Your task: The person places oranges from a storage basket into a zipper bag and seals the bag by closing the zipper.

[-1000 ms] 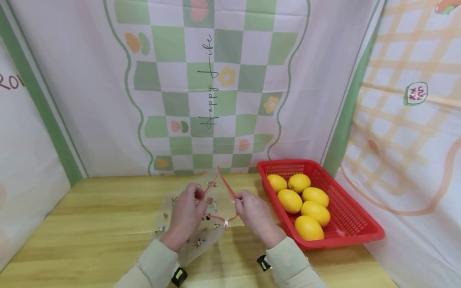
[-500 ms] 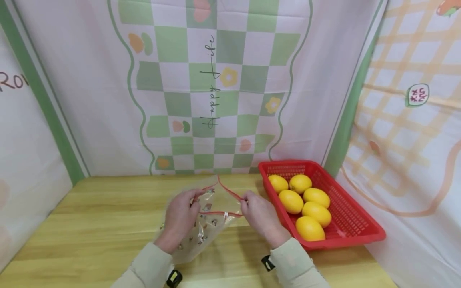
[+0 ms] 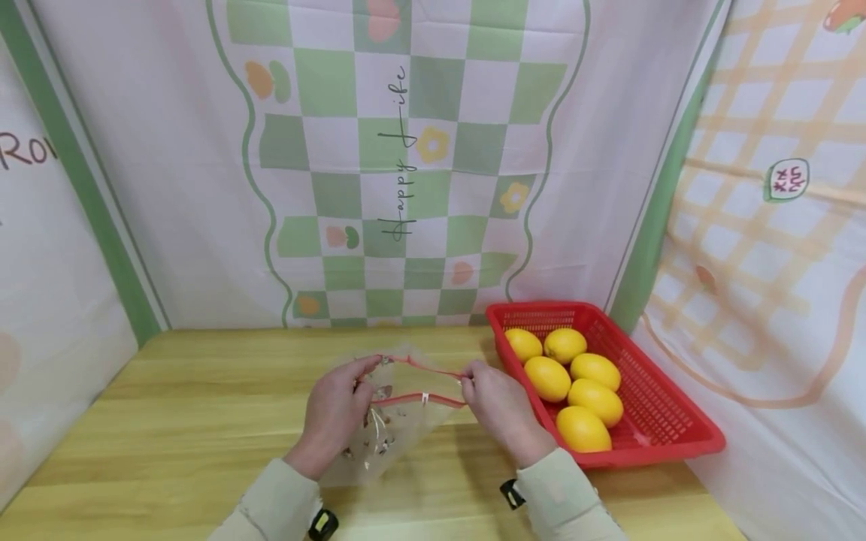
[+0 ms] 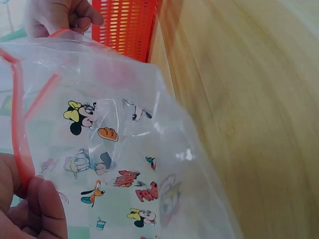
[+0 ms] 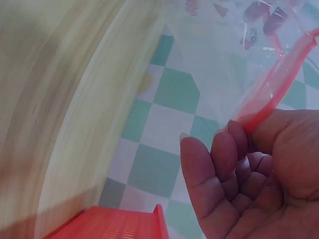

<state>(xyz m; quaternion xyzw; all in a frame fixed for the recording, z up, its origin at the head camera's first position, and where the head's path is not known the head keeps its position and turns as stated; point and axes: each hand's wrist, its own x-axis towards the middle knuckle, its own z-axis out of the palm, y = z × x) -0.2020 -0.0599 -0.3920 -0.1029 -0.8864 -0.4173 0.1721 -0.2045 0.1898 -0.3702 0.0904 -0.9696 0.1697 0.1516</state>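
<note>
A clear zip bag (image 3: pixel 389 439) with cartoon prints and a red zip strip hangs between both hands over the table, its mouth parted. My left hand (image 3: pixel 336 409) pinches the left end of the mouth; in the left wrist view, thumb and fingers (image 4: pixel 47 206) grip the red strip. At the opposite end, my right hand (image 3: pixel 502 406) pinches the strip between thumb and fingertips, as the right wrist view shows, with the other fingers (image 5: pixel 199 169) curled below. A small white slider (image 3: pixel 425 398) sits on the near red strip. Nothing shows inside the bag.
A red plastic basket (image 3: pixel 666 394) stands on the wooden table (image 3: pixel 169 421), just right of my right hand. Several yellow lemons (image 3: pixel 546 378) lie in its left part. Printed cloth (image 3: pixel 433 188) hangs behind the table and at both sides.
My hands have drawn apart, left hand leftward and right hand rightward. The bag's mouth has gone from a tall, pointed shape to a wider, flatter one. The basket and lemons stay put.
</note>
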